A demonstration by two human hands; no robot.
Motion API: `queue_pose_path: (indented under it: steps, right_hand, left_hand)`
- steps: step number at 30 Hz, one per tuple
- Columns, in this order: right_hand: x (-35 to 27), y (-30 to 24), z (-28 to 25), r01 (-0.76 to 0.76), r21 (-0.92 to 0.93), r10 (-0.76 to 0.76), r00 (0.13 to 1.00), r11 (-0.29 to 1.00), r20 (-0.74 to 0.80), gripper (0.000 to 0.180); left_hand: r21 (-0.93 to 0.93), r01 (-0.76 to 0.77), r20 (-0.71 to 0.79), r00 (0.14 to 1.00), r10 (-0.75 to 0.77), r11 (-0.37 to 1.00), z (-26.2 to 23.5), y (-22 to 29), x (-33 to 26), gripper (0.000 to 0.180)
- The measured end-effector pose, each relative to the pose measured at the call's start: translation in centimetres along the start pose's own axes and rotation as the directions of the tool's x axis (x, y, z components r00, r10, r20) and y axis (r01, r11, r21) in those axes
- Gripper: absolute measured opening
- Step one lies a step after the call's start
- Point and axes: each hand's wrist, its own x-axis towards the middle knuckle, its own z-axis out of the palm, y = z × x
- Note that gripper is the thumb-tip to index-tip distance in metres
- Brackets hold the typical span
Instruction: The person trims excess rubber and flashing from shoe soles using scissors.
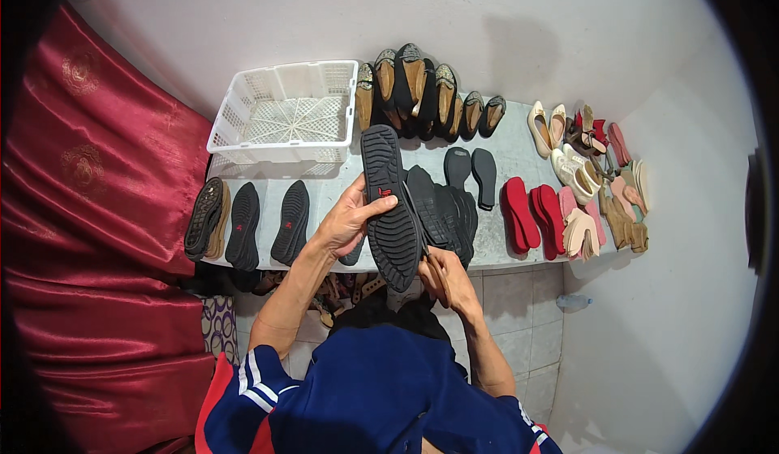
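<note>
My left hand (349, 220) grips a black shoe sole (391, 243) by its left edge, thumb across the middle. The sole stands tilted upright with its ridged underside and small red mark toward me. A thin dark edge shows along its right side; what it belongs to is hidden. At the sole's lower right, my right hand (450, 279) is closed, its fingers curled near the sole's edge; I cannot make out what they hold. Behind the held sole, a pile of black soles (446, 210) lies on the table (507, 158).
A white plastic basket (349, 121) stands at the back left, beside a row of black flats (410, 89). More black soles (243, 223) lie at front left. Red soles (519, 215), cream shoes (540, 129) and pink pieces (580, 231) sit right. A red curtain (97, 235) hangs left.
</note>
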Motion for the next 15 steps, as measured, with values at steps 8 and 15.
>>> queue_pose_path:
  steps: [8,15]
  right_hand:
    - [0.38,-0.28,-0.12,0.005,-0.007,-0.005,0.999,1.0,-0.047,0.024]
    - [0.64,-0.49,0.08,0.007,-0.04,-0.011,0.995,0.999,-0.103,0.028]
  left_hand:
    - [-0.11,0.019,-0.021,1.0,-0.021,0.994,0.29,-0.57,0.05,0.041]
    - [-0.155,-0.022,-0.052,0.999,0.014,0.988,0.43,-0.77,0.33,0.041]
